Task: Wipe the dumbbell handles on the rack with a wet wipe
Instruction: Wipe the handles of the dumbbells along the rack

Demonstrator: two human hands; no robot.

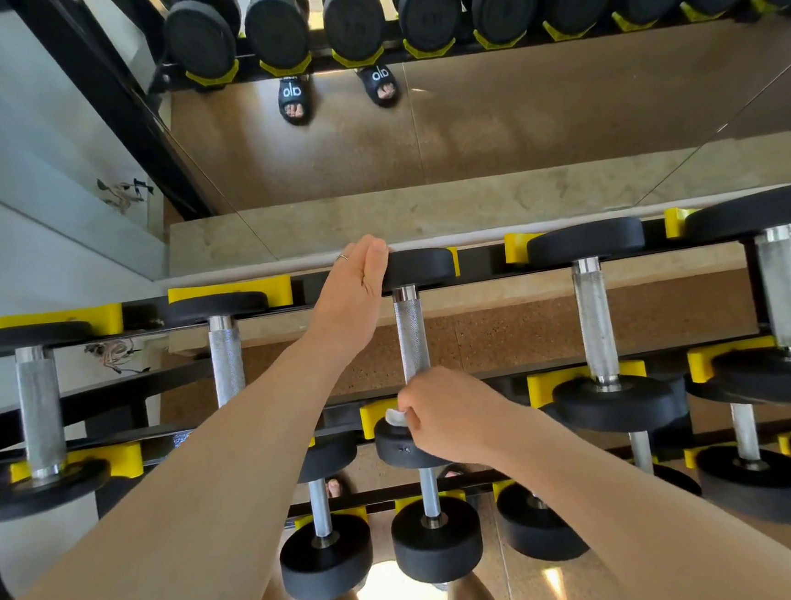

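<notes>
I look down on a black rack [105, 397] with yellow cradles holding black dumbbells with knurled steel handles. My left hand [358, 284] rests flat against the far head [421, 266] of the middle dumbbell on the top tier, fingers together. My right hand [451, 414] is closed around the near end of that dumbbell's handle [410, 332], pinching a white wet wipe [396, 417] against it. Only a small fold of the wipe shows at my fingers.
Neighbouring handles stand left [226, 357] and right [595, 320] on the top tier, with more dumbbells on the lower tier [436, 540]. A mirror [511, 112] behind the rack reflects dumbbells and sandalled feet. A glass wall is at the left.
</notes>
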